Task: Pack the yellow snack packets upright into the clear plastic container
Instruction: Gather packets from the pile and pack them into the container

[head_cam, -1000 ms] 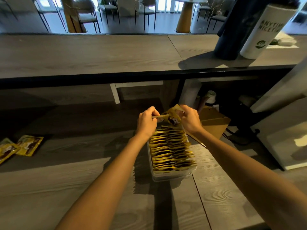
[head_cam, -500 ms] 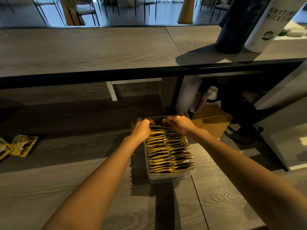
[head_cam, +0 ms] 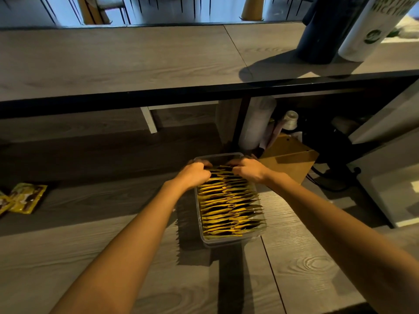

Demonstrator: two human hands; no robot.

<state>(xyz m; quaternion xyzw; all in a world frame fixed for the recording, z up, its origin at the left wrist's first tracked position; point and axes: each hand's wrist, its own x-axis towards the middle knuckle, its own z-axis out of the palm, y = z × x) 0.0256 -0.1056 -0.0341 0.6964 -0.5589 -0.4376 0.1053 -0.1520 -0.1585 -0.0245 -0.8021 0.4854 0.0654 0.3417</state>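
A clear plastic container (head_cam: 229, 240) stands on the wooden table, filled with a row of several yellow snack packets (head_cam: 229, 207) standing upright on edge. My left hand (head_cam: 195, 175) and my right hand (head_cam: 247, 169) are both at the far end of the row, fingers curled down onto the tops of the rearmost packets. The fingertips are hidden among the packets. Two loose yellow packets (head_cam: 25, 198) lie flat at the table's far left edge.
A raised counter (head_cam: 127, 64) runs across the back, with a dark cylinder (head_cam: 326, 30) and a white cylinder (head_cam: 371, 26) on it. A brown cardboard box (head_cam: 290, 159) sits just right of the container. A white appliance (head_cam: 394, 186) stands at the right.
One second ago both hands held a packet lifted above the far end of the container. They have lowered it into the row and now press down on the rearmost packets.
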